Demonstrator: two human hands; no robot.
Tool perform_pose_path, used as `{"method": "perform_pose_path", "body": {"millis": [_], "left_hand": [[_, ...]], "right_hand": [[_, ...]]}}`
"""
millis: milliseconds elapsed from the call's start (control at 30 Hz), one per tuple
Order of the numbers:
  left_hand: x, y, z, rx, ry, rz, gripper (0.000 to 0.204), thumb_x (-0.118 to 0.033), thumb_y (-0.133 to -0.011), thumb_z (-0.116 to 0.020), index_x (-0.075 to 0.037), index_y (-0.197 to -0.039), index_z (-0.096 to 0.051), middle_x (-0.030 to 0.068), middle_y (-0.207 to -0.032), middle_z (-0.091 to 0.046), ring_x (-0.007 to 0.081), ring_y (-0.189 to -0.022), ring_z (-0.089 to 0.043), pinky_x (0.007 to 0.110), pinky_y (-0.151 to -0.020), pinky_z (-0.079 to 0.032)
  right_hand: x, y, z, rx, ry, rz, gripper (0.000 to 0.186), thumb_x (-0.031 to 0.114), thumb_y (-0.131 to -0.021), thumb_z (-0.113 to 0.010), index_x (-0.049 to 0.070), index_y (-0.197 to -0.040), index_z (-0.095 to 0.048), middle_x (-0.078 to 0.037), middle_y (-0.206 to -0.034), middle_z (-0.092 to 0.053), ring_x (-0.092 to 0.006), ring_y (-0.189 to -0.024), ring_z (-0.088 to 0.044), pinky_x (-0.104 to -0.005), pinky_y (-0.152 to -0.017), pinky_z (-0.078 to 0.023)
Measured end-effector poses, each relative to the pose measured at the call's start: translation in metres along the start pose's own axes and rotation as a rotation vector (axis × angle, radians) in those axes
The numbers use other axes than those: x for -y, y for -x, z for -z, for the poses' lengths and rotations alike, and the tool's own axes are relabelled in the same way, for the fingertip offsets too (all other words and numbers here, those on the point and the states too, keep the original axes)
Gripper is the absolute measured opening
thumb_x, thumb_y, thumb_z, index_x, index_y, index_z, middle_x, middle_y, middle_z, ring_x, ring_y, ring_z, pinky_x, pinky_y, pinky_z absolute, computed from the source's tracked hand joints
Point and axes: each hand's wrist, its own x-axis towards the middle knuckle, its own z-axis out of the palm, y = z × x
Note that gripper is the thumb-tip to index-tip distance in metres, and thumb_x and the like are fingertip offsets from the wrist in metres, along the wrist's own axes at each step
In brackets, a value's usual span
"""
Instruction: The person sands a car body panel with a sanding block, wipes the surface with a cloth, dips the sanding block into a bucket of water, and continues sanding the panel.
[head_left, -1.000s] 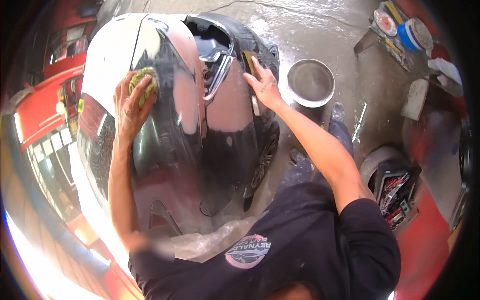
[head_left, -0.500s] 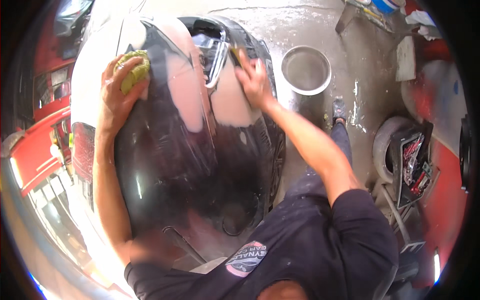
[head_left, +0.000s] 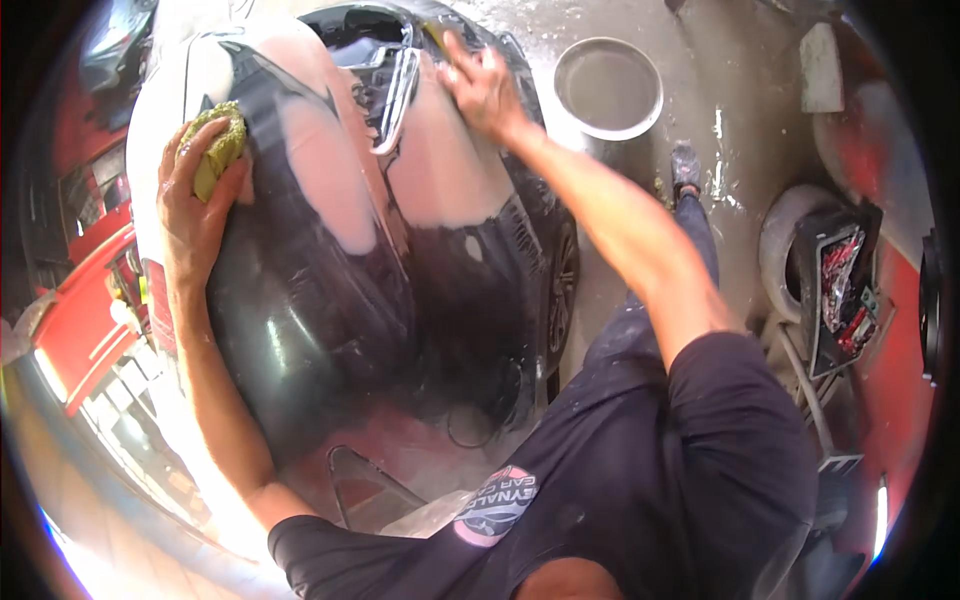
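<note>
My left hand [head_left: 200,205] is closed round a wet yellow-green sponge [head_left: 218,158], resting on the upper left of a dark car body [head_left: 300,300]. My right hand [head_left: 485,98] lies over the car's right side, fingers partly bent, on a thin yellow piece [head_left: 434,36]. Its kind I cannot make out, as the hand covers most of it. Pale pinkish patches [head_left: 325,175] spread over the dark paint, one of them just below my right hand [head_left: 440,165]. Between the two hands sits a lamp opening with a silvery curved trim [head_left: 398,105].
A round basin of greyish water [head_left: 608,88] stands on the wet floor, right of the car. Farther right are a tyre [head_left: 785,245] and a tray of small red items [head_left: 840,290]. A bent metal bar [head_left: 370,470] lies near my body. My foot [head_left: 686,165] is below the basin.
The view has shifted, so the car and basin sit higher and farther left. My right hand has slid a little farther away along the panel; my left hand stays on the sponge.
</note>
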Motion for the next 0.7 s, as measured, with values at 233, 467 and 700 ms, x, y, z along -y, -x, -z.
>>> {"method": "perform_pose_path", "body": {"millis": [233,467,700], "left_hand": [[0.003,-0.002,0.014,-0.010,-0.014,0.006,0.046,-0.010,-0.093,-0.077,-0.011,-0.138,-0.069,0.0152,-0.143,-0.062,0.0311,-0.133,-0.060,0.041,-0.113,-0.047],[0.013,0.015,0.012,0.013,-0.022,0.060,0.047,-0.010,-0.095,-0.077,-0.011,-0.140,-0.068,0.0150,-0.144,-0.062,0.0306,-0.135,-0.059,0.041,-0.115,-0.045],[0.009,-0.001,0.001,0.017,0.129,0.084,0.046,-0.010,-0.095,-0.077,-0.011,-0.140,-0.069,0.0137,-0.142,-0.064,0.0284,-0.136,-0.058,0.040,-0.115,-0.045]], "right_hand": [[0.034,0.000,0.019,0.039,-0.364,-0.395,0.055,0.032,-0.099,-0.067,0.015,-0.151,-0.062,-0.027,-0.112,-0.060,-0.0394,-0.100,-0.056,-0.0503,-0.097,-0.048],[0.079,0.046,0.048,0.059,-0.375,-0.324,0.051,0.024,-0.102,-0.065,0.002,-0.148,-0.061,-0.023,-0.114,-0.066,-0.0359,-0.100,-0.055,-0.0460,-0.088,-0.050],[0.000,-0.028,0.008,0.022,-0.051,0.016,0.023,0.012,-0.099,-0.063,0.008,-0.119,-0.075,-0.022,-0.150,-0.061,-0.0368,-0.096,-0.059,-0.0477,-0.085,-0.053]]}}
